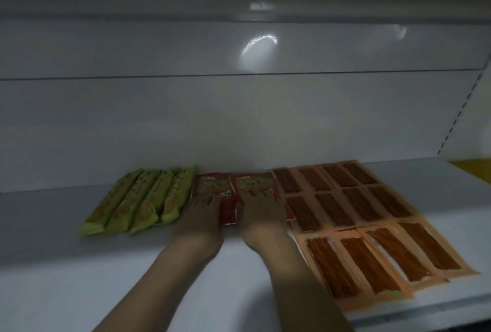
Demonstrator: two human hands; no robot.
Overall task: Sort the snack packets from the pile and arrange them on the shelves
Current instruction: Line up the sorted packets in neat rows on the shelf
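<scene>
Two red snack packets lie side by side at the back middle of a white shelf. My left hand rests flat on the left packet with its fingers stretched out. On the right packet lies my right hand, also flat with spread fingers. Several green packets lie in a row to the left of the red ones. To the right, several orange packets of brown sticks are laid in rows from the back wall to the shelf's front edge.
The shelf's white back wall rises just behind the packets. A perforated upright stands at the right end, with something yellow beyond it. Another shelf hangs overhead. Bare shelf surface lies at the left and front.
</scene>
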